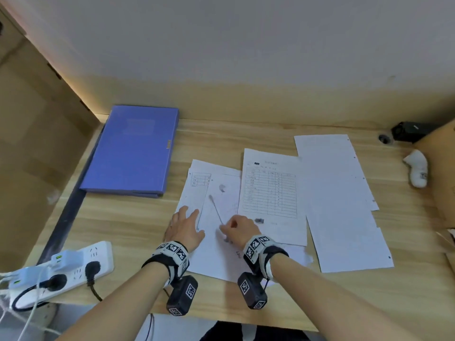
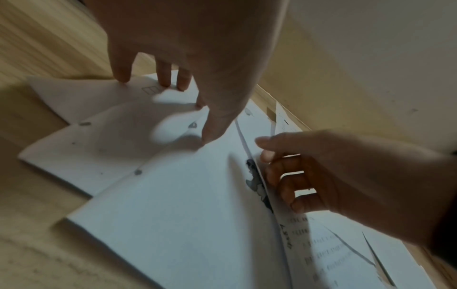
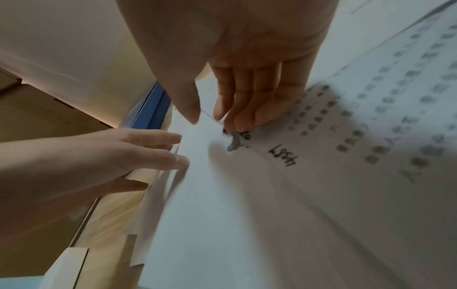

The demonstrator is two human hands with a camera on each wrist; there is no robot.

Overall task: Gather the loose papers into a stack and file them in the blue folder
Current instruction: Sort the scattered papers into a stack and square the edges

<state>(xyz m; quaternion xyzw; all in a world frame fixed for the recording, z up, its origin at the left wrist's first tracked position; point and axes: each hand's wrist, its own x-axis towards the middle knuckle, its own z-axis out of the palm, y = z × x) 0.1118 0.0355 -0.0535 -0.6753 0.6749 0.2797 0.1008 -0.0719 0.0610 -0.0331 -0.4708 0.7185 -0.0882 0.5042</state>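
The blue folder [image 1: 133,148] lies closed at the desk's back left; its edge [image 3: 150,105] shows in the right wrist view. Several white sheets lie spread and overlapping to its right: a sheet with a small table [image 1: 194,183], a smudged middle sheet [image 1: 219,244], a printed form [image 1: 270,190] and blank sheets [image 1: 339,205]. My left hand [image 1: 188,222] rests with straight, spread fingers [image 2: 165,78] on the leftmost sheets. My right hand [image 1: 237,227] pinches the right edge of the middle sheet [image 2: 185,205] between thumb and curled fingers [image 3: 237,109], and that edge is raised slightly.
A white power strip [image 1: 61,271] with plugs and cables sits at the front left corner. A cardboard box [image 1: 440,168], a white object [image 1: 417,171] and a black device [image 1: 406,131] stand at the right. A wooden panel closes the left side.
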